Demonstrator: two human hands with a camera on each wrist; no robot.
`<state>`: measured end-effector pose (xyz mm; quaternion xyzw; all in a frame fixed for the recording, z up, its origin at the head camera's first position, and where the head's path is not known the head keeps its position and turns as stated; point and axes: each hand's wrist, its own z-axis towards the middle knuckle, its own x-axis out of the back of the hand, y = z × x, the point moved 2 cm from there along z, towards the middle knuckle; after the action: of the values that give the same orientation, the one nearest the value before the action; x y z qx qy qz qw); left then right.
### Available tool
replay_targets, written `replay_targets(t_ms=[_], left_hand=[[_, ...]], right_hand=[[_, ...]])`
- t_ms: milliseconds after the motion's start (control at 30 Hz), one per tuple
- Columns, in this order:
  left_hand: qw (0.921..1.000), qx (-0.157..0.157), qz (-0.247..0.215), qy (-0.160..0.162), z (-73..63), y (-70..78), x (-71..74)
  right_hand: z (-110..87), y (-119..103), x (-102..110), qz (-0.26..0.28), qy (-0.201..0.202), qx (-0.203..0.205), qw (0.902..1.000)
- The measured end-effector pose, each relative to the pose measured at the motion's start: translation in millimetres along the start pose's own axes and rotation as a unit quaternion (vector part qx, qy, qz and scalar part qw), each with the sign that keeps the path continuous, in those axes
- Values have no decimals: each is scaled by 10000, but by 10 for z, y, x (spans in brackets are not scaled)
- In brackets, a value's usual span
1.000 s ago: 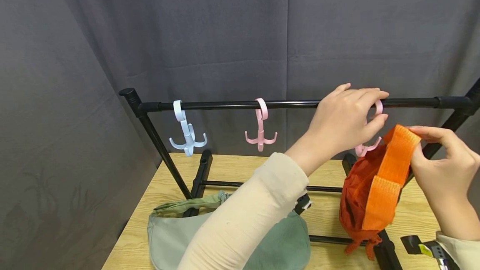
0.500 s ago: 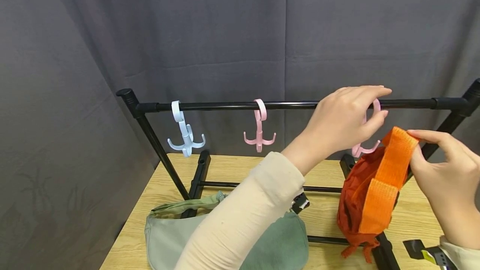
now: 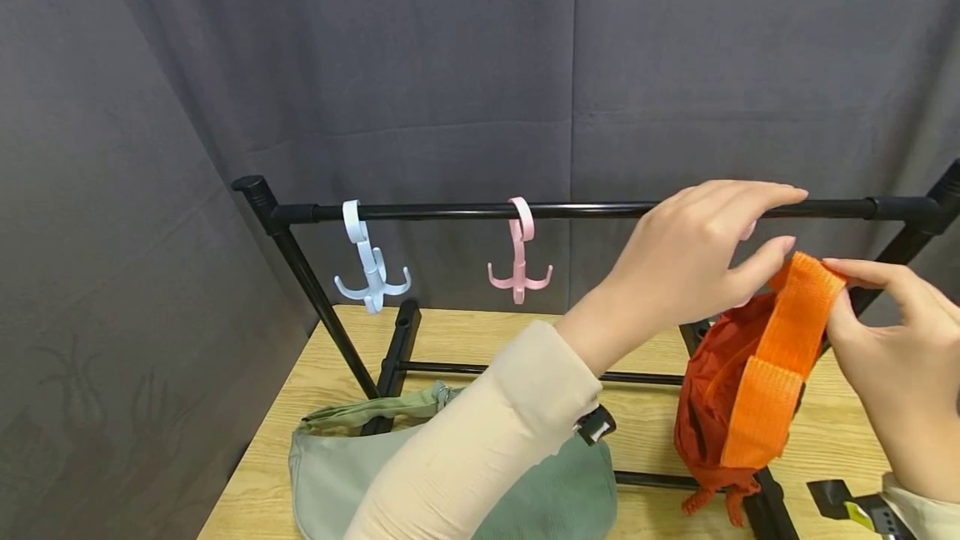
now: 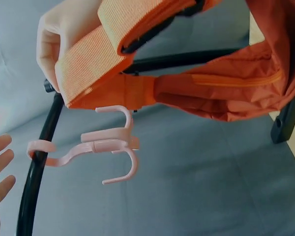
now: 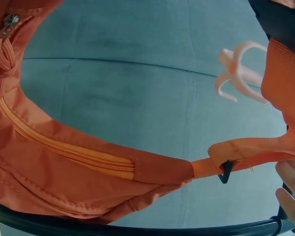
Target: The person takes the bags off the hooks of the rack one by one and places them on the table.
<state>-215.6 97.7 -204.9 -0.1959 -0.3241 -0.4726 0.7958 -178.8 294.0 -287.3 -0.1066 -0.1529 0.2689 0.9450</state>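
In the head view my right hand (image 3: 900, 340) pinches the wide orange strap (image 3: 798, 315) of an orange-red waist bag (image 3: 712, 382), which hangs below it. My left hand (image 3: 693, 252) is raised at the black rail (image 3: 585, 211), fingers extended, covering most of the right-hand pink hook. That pink hook (image 4: 113, 140) shows fully in the left wrist view, looped on the rail, its prongs just beside the strap. There the left fingertips (image 4: 2, 157) are apart from it. The right wrist view shows the bag's zipper (image 5: 69, 150) and black strap buckle (image 5: 226, 171).
Farther left on the rail hang another pink hook (image 3: 519, 252) and a light blue hook (image 3: 371, 265). A green shoulder bag (image 3: 330, 473) lies on the wooden table (image 3: 255, 457), partly under my left sleeve. The rack's slanted post (image 3: 315, 290) stands at the left, before a grey curtain (image 3: 420, 65).
My left hand has shifted right, its fingers moving off the pink hook and now hiding it. The right hand still holds the strap, and the bag has barely moved.
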Motion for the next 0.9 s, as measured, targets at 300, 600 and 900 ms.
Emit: replay_targets(t_ms=[300,600,900], left_hand=[[9977,-441,80,512,-253,88,47],[9964,-452,-129,705,-566,168,37],[9987,-144,-159,457,-899,171,-109]], right_hand=[[-17,-40,1,-2,-22,85,10000],[-36,-113,9,-89,-74,-259,9996],[-27,-207,89,-294,-443,-216,9983]])
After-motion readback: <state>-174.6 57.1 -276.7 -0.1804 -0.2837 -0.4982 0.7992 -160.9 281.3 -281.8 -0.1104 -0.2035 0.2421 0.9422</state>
